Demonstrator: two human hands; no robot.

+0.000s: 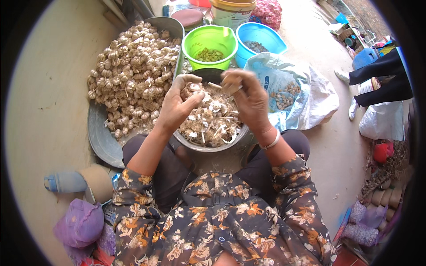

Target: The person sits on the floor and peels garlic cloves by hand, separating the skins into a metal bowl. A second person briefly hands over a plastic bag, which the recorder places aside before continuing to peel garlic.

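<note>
My left hand hovers over the left side of a round metal basin, thumb and index finger apart. Pinkish garlic shows between them; whether the hand holds it or it lies behind is unclear. Opposite, my right hand is blurred, its fingers closed around a brownish piece of garlic with a pale stem pointing left. Papery skins, dry roots and cut stems fill the basin between my knees. Whole garlic bulbs are heaped to the left in a large metal tub.
Beyond the basin stand a green bucket with peeled cloves and a blue bucket. An open white sack with loose cloves lies right. A person's legs are farther right. A blue bottle lies left.
</note>
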